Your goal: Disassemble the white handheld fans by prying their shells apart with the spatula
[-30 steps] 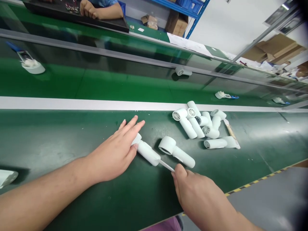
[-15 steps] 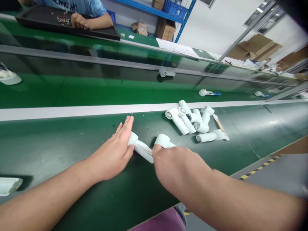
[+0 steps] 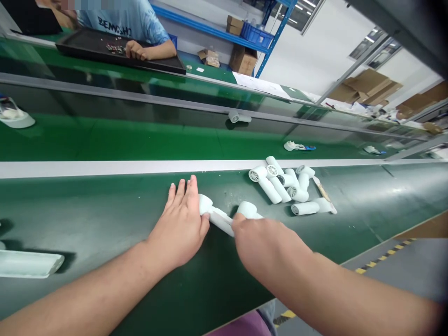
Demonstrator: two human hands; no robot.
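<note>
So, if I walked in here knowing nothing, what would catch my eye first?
The pile of white handheld fans on the green conveyor belt, right of centre, stands out first. In front, the person's left hand touches one fan, and their right hand is on another. Across the belt, a co-worker in a blue T-shirt has a hand on a black tray.

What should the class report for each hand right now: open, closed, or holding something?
Left hand: open, fingers spread on the green conveyor belt, thumb against a white handheld dryer.
Right hand: curled against a second white dryer; whether it grips cannot be told.
</note>
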